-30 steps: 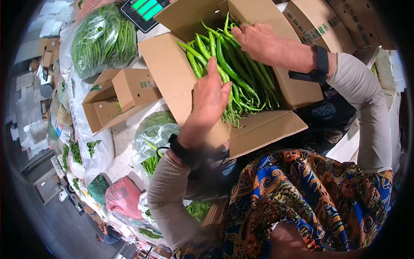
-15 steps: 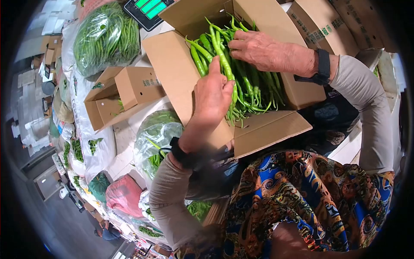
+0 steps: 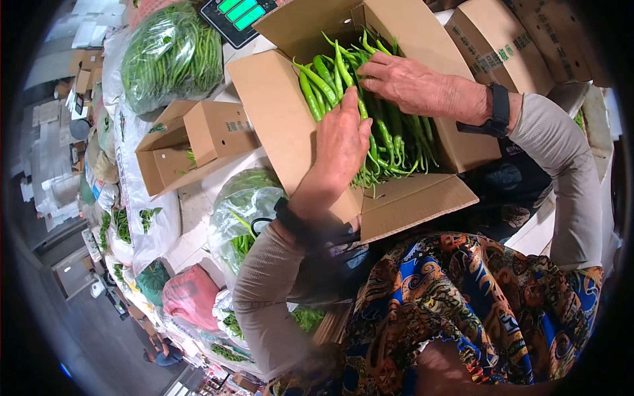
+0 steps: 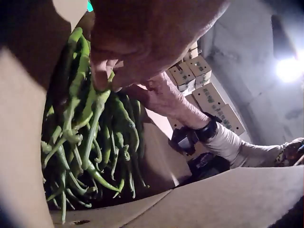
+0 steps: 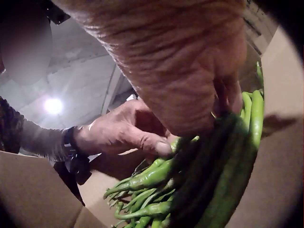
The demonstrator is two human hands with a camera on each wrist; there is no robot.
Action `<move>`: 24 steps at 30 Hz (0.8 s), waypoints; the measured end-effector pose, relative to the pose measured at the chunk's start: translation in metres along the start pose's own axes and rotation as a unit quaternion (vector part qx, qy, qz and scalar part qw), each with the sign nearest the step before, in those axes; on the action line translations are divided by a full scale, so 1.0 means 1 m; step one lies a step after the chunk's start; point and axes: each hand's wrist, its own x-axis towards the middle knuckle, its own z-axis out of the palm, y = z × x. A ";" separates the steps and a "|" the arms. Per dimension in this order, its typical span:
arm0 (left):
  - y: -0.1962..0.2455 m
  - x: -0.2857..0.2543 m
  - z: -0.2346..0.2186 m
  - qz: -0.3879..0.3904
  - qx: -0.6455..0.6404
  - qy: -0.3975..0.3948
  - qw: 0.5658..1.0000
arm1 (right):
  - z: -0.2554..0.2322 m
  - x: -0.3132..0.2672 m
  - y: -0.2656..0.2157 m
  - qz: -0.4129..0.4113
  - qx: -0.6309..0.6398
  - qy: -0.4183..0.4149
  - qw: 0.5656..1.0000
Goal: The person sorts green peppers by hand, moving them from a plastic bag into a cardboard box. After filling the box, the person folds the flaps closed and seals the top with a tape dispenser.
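Long green chili peppers [image 3: 396,138] lie side by side in an open cardboard box [image 3: 257,92], their stems toward the person. My left hand [image 3: 337,145] reaches over the box's left flap, index finger extended along the peppers. In the right wrist view, the left thumb [image 5: 162,148] presses against a chili pepper, pinching it with the fingers. Over the middle of the pile is my right hand [image 3: 419,86], its fingers bent down among the peppers. Its fingertips are hidden there, and I cannot tell whether they grip any.
A clear bag of green peppers [image 3: 175,59] and a smaller open box [image 3: 175,148] stand left. Beyond the box is a scale with a green display [image 3: 241,12]. More printed cartons [image 3: 498,49] stand right. Another pepper bag [image 3: 247,198] is near my left forearm.
My right hand has come from the far end of the peppers back toward the middle of the pile. The left hand stays at the left side, and the peppers under it have shifted slightly.
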 end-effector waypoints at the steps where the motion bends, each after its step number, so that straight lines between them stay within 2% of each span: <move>1: -0.002 0.001 0.002 0.000 -0.019 0.020 1.000 | -0.002 0.000 -0.001 0.014 -0.001 -0.032 0.999; 3: -0.004 0.002 0.008 0.001 -0.038 0.039 0.999 | 0.000 -0.003 -0.003 0.026 0.017 -0.001 1.000; 4: -0.006 0.001 0.010 0.010 -0.014 0.043 0.999 | 0.001 -0.004 -0.005 0.037 0.036 0.029 0.998; 6: -0.009 0.001 0.010 0.018 0.011 0.049 0.999 | 0.005 -0.005 -0.006 0.038 0.020 0.038 0.998; 7: -0.010 0.001 0.008 0.001 -0.013 0.024 1.000 | 0.008 -0.007 -0.008 0.041 0.005 0.046 0.998; 8: -0.010 0.001 0.007 -0.015 -0.038 -0.001 0.999 | 0.011 -0.008 -0.012 0.041 0.006 0.046 0.998; 11: -0.017 0.001 0.015 -0.013 -0.032 -0.003 0.999 | 0.024 -0.010 -0.018 0.056 -0.058 0.038 0.996; 12: -0.017 0.002 0.015 -0.012 -0.033 -0.004 0.999 | 0.028 -0.009 -0.018 0.060 -0.060 0.009 0.996; 13: -0.018 0.004 0.014 -0.048 -0.064 -0.027 0.996 | 0.030 -0.006 -0.015 0.062 -0.064 -0.018 0.996; 14: -0.018 0.006 0.012 -0.086 -0.095 -0.049 0.991 | 0.032 -0.005 -0.013 0.043 -0.074 0.026 0.996; 15: -0.015 0.006 0.008 -0.085 -0.095 -0.046 0.991 | 0.029 -0.003 -0.012 0.042 -0.076 0.027 0.996; 17: -0.012 0.006 0.000 -0.143 -0.116 -0.061 0.981 | 0.024 0.000 -0.009 0.092 0.086 0.083 0.989; 18: -0.013 0.005 -0.002 -0.144 -0.118 -0.061 0.981 | 0.019 0.002 -0.001 0.105 0.118 0.136 0.978; 19: -0.015 0.002 -0.004 -0.090 -0.107 -0.003 0.990 | 0.011 0.005 0.007 0.119 0.152 0.186 0.963; 20: -0.014 -0.001 -0.005 -0.034 -0.095 0.055 0.993 | 0.003 0.006 0.010 0.215 0.196 0.152 0.945; 21: -0.012 -0.002 -0.006 -0.032 -0.096 0.054 0.993 | 0.003 0.008 0.016 0.217 0.194 0.152 0.945; 23: -0.006 -0.003 -0.010 -0.046 -0.095 0.019 0.994 | 0.002 0.011 0.026 0.265 0.283 0.075 0.919; 24: -0.001 -0.003 -0.010 -0.028 -0.099 0.021 0.994 | 0.003 0.017 0.026 0.280 0.323 0.048 0.903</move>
